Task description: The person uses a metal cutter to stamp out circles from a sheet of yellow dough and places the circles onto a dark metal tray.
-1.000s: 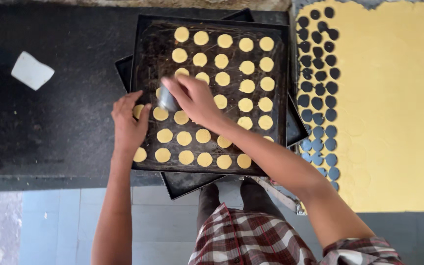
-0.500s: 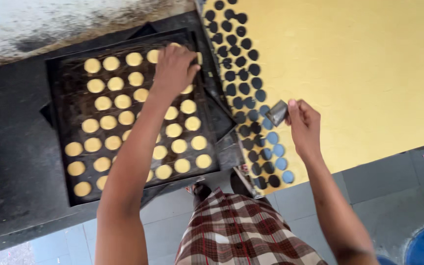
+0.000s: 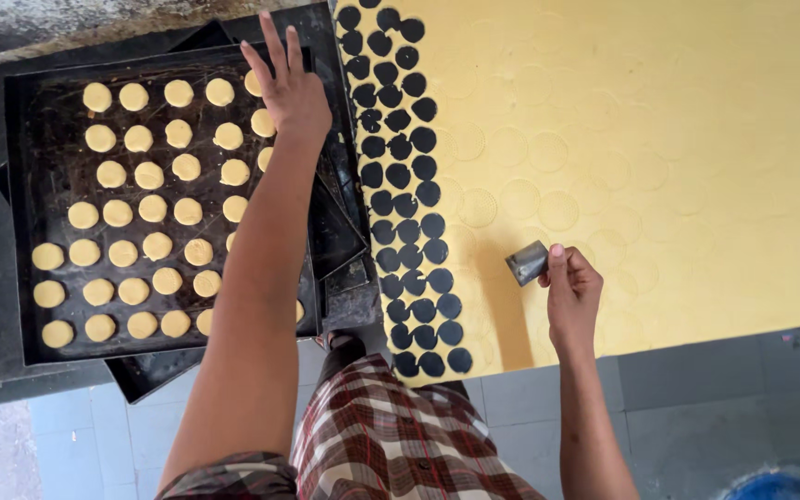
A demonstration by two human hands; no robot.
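My left hand (image 3: 291, 88) lies spread over the dark baking tray (image 3: 25, 185) of dough rounds (image 3: 148, 174). My right hand (image 3: 570, 289) pinches a metal cutter (image 3: 527, 263) above the yellow dough sheet (image 3: 659, 139).

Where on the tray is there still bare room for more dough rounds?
The tray is nearly full of dough rounds; bare metal shows only along the rims. The left hand covers the far right corner. The right hand holds the cutter.

Grey tiled floor (image 3: 696, 407), plaid garment (image 3: 391, 444).
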